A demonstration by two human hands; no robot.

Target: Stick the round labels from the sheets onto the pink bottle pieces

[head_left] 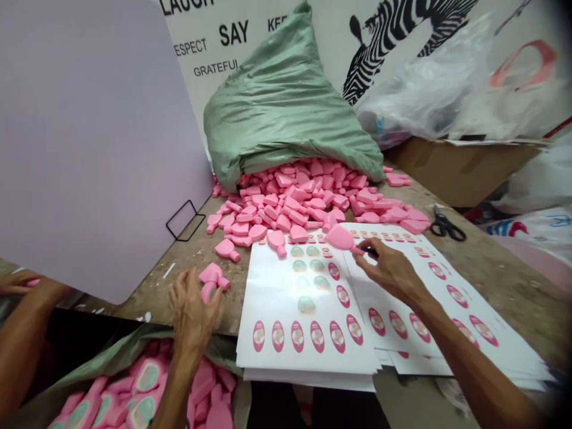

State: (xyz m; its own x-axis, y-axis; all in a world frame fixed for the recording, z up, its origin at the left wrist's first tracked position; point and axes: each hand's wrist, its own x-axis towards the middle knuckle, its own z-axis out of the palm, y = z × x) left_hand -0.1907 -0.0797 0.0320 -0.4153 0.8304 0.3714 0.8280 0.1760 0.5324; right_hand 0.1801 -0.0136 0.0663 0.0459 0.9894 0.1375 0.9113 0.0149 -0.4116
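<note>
"Head view is up on my monitor. What do you want first?"

"The right hand [388, 262]. Is it holding anything?"

"Yes, I have it pinching a pink paddle-shaped piece [339, 236] by the narrow neck, the broad end pointing left, over the far part of the printed sticker sheets [268, 280]. A slim dark object [370, 251] also sits at those fingers; I can't make out what it is."

"And the left hand [194, 307]?"

"Its fingers are bent and slightly apart, at a small cluster of pink pieces [213, 274] on the worktable [149, 290], left of the sheets. One piece shows a greenish patch. From where I sit, I can't tell whether the hand grips any of them."

"What lies around them?"

"I see a large heap of pink pieces [290, 202] behind the sheets, at the mouth of a green sack [286, 101]. Black scissors [447, 227] lie right of the heap. Below, around the left forearm, more pink pieces with greenish labels [147, 376] fill an open bag [107, 357]."

"Anyone else?"

"A co-worker's hand [15, 282], at the left edge, beside another bit of pink."
</note>
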